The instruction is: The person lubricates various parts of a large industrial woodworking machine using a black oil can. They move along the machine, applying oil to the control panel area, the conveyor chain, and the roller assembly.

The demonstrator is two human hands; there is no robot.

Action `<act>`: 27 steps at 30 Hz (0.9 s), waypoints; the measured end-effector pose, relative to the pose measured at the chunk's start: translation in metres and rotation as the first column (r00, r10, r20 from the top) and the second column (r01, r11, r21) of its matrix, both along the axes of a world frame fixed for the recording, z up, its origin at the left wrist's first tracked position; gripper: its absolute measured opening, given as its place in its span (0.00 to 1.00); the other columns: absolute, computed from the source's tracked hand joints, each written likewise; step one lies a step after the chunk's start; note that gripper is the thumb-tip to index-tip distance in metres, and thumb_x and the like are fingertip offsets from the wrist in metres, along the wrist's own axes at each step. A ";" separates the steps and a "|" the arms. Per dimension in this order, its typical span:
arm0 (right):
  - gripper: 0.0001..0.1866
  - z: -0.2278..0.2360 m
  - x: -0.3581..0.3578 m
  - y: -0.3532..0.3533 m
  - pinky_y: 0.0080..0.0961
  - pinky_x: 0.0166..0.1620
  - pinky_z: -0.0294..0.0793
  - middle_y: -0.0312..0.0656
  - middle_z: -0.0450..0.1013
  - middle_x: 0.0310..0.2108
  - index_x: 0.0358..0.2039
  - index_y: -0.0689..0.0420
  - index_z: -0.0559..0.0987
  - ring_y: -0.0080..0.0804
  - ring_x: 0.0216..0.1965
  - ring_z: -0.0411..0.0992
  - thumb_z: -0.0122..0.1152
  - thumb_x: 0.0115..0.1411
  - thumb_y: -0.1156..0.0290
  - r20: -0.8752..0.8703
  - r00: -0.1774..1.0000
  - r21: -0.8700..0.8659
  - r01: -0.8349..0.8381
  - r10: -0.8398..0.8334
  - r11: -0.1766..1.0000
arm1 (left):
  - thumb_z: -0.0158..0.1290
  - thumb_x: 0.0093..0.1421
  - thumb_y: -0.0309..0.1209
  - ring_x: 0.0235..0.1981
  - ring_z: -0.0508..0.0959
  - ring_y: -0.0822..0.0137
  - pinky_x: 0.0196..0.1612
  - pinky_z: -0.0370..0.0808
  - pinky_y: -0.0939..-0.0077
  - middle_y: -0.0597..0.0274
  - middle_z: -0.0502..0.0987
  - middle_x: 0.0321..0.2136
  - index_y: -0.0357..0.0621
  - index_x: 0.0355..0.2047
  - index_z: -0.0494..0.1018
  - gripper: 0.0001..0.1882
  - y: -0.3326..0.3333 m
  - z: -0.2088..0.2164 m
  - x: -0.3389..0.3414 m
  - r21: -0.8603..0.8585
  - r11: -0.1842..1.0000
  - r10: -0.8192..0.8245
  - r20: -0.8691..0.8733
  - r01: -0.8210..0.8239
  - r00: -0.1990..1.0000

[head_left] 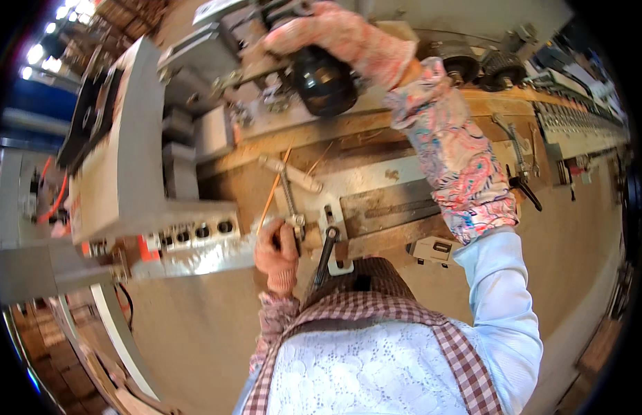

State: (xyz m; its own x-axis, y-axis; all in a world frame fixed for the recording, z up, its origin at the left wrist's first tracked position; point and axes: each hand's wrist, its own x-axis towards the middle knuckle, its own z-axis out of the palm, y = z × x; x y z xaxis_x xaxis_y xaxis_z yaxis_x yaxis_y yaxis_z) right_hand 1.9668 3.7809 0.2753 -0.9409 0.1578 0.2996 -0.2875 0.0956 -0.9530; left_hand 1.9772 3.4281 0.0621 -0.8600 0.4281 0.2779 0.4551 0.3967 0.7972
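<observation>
My right hand (335, 38), in a pink and white patterned glove, reaches across to the far side of the machine. Its fingers bend round a metal part (288, 12) whose kind I cannot make out. Just below that hand sits a glossy black rounded housing (323, 81). At the near edge my left hand (276, 252), in a pinkish glove, is closed beside a small metal fitting (297, 223); what lies inside its fingers is hidden. A thin orange rod (274, 194) rises from beside this hand. Close by on the right stands a black-handled lever (326, 254).
A large grey machine housing (117, 149) stands on the left, with a row of round sockets (203, 230) below it. Gear-like wheels (502, 69) sit at the back right. Wrenches (515, 142) and a dark handle (527, 192) lie right of my right sleeve.
</observation>
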 end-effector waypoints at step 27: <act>0.53 -0.085 0.484 -0.451 0.35 0.51 0.78 0.46 0.75 0.53 0.65 0.62 0.65 0.39 0.46 0.78 0.80 0.44 0.51 0.138 -0.147 -0.445 0.874 -0.980 -0.194 | 0.58 0.67 0.47 0.44 0.78 0.61 0.48 0.75 0.70 0.53 0.80 0.46 0.36 0.50 0.77 0.25 0.002 0.004 0.001 0.209 0.940 -0.286 0.055 0.269 0.957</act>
